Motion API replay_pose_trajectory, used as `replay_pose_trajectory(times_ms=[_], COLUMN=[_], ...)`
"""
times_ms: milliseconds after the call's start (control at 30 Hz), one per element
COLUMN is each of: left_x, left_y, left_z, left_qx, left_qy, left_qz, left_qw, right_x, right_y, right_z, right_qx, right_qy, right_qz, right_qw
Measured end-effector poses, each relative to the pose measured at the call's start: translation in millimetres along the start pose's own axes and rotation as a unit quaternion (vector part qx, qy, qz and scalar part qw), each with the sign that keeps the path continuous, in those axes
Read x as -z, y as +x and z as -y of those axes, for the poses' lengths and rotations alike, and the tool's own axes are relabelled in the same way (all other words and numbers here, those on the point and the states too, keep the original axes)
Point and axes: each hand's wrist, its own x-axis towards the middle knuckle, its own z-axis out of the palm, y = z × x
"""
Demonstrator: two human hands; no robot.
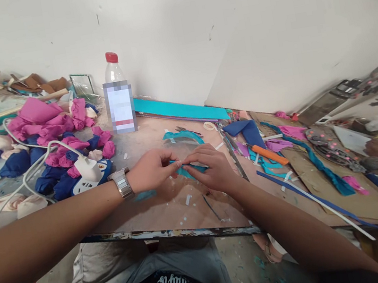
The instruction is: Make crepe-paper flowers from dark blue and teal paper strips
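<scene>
My left hand (pixel 154 170) and my right hand (pixel 210 166) meet over the middle of the work table (pixel 115 220). Between their pinched fingertips is a small teal strip (pixel 187 172), partly hidden by the fingers. Both hands have their fingers closed on it. Just beyond them a curved teal piece (pixel 188 134) lies on the table. Nearer the front edge is a small white scrap (pixel 188 200), with a thin dark strip (pixel 212 208) to its right.
A bottle (pixel 114 72) stands near the wall. Pink and blue fabric bundles (pixel 47 130) and a power strip (pixel 84 182) lie left. An orange cutter (pixel 270 155), a white stick (pixel 332 209) and a twisted teal strip (pixel 315 157) lie right.
</scene>
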Motion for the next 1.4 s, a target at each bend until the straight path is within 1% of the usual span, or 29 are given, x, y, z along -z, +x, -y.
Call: replay_pose_trajectory(times_ms=[200, 433, 533, 633, 733, 900, 1133, 1400], left_x=[-0.8, -0.9, -1.1, -1.7, -2.2, -2.4, -2.5, -3.8], left_y=[-0.9, -2.9, -4.6, -6.0, -6.6, -6.8, -6.4, -7.0], left_z=[-1.3, -3.2, -4.8, -5.3, -4.3, -3.2, -3.3, -6.3], left_qx=[-0.012, -0.036, -0.051, -0.07, -0.093, -0.099, -0.099, -0.116], left_qy=[0.015, 0.076, 0.132, 0.204, 0.244, 0.265, 0.264, 0.252], left_qz=[-0.016, -0.047, -0.054, -0.059, -0.064, -0.068, -0.072, -0.063], left_qw=[1.0, 0.995, 0.989, 0.975, 0.963, 0.957, 0.957, 0.959], right_x=[-0.9, 1.1, 1.3, 0.5, -0.7, -1.7, -0.7, -0.2], right_y=[0.0, 1.1, 1.0, 0.4, -0.3, -0.5, 0.8, 0.5], right_z=[-0.5, 2.0, 2.4, 2.1, 1.7, 1.9, 3.8, 5.5], right_qx=[-0.008, -0.01, -0.012, -0.017, -0.03, -0.051, -0.052, -0.052], right_qy=[-0.014, -0.018, -0.024, -0.022, -0.017, -0.004, 0.011, 0.011], right_qz=[0.002, 0.025, 0.031, 0.037, 0.04, 0.04, 0.048, 0.086], right_qw=[1.0, 0.999, 0.999, 0.999, 0.999, 0.998, 0.997, 0.995])
